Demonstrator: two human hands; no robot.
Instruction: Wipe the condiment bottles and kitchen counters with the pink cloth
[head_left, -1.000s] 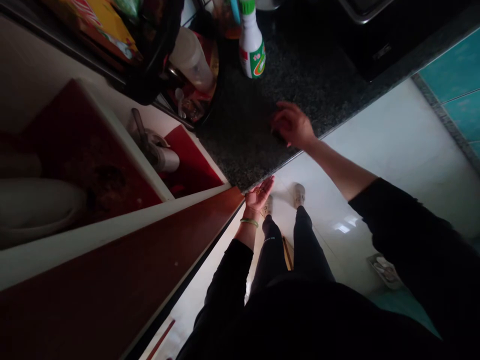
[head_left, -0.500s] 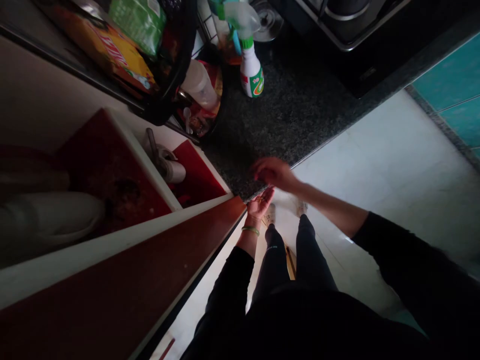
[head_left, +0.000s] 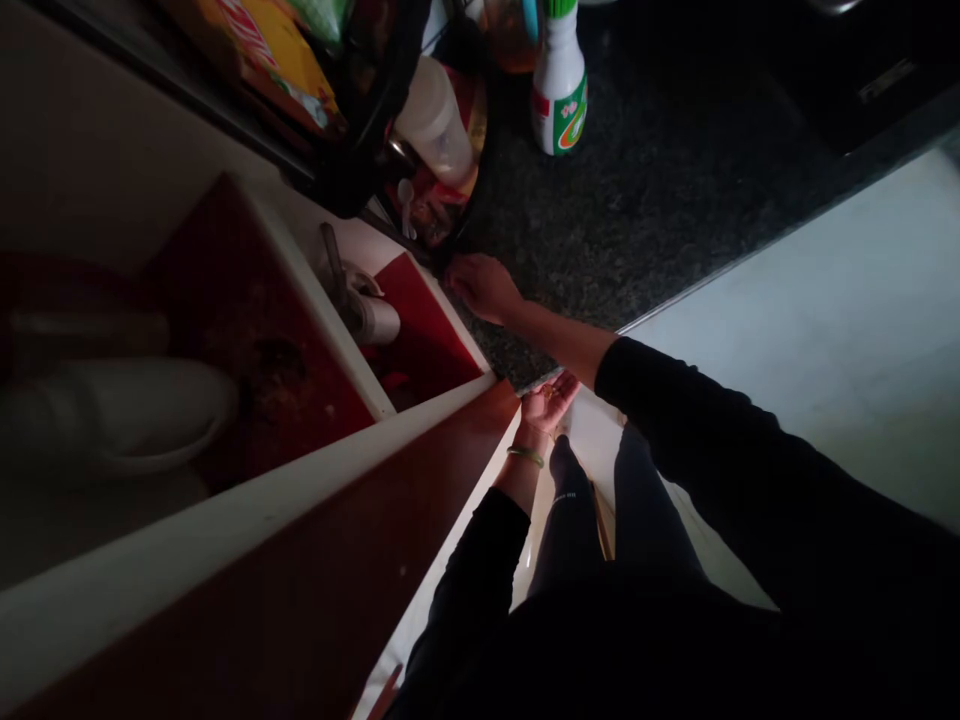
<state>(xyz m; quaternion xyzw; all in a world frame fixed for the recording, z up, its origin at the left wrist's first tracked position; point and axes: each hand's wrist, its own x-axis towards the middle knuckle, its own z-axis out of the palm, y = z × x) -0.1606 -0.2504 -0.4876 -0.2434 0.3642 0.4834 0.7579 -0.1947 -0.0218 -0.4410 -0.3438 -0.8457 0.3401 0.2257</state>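
Observation:
My left hand (head_left: 551, 402) is palm up just below the edge of the dark speckled counter (head_left: 637, 220), its fingers stretched out. Small brownish bits lie in the palm, too small to name. A green bangle (head_left: 525, 456) circles that wrist. Over the counter's left corner, my right hand (head_left: 486, 288) is lowered with its fingers curled down and together. Whatever may be under its fingertips is hidden. Close beyond those fingers is a round red patterned tray (head_left: 474, 205) holding a translucent plastic container (head_left: 439, 125) and a small white spoon (head_left: 406, 208).
An open drawer (head_left: 319, 300) with red compartments juts out on the left, holding a white jug (head_left: 127, 410) and a white roll (head_left: 379, 320). A white spray bottle (head_left: 559, 100) stands on the counter. A black basket (head_left: 352, 150) with a yellow packet (head_left: 281, 65) is at upper left.
My right hand has moved left and farther in over the counter, from the front edge toward the tray. The left hand stays palm up under the edge. The view has shifted.

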